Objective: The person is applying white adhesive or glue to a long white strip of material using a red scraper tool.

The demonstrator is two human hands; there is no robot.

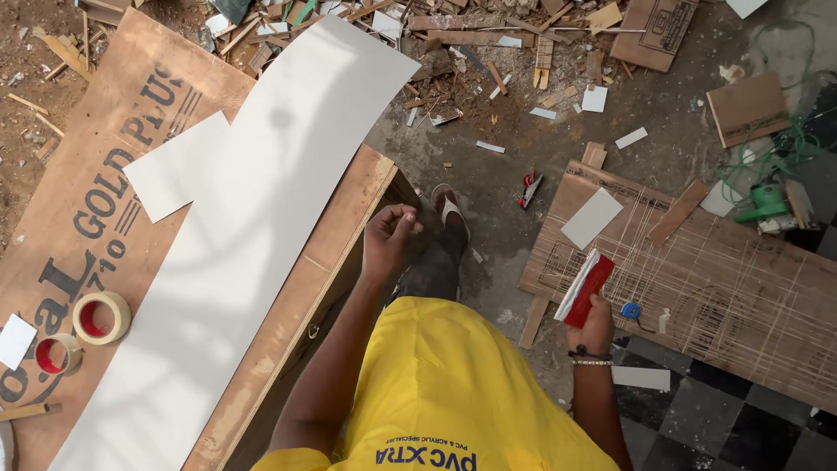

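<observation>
Both hands hang over the floor: the right hand [595,324] grips a red and white flat tool [584,288], while the left hand [388,235] is loosely curled with fingertips pinched, empty as far as I can tell. It hovers just off the plywood board's [288,323] right edge, nearer the long white laminate sheet [244,227], which runs diagonally leftward across the board.

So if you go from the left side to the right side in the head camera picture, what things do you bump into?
Two tape rolls → long white sheet on the plywood board → left hand → sandalled foot → red tool on the floor → right hand holding a red and white pack → green power tool.
</observation>
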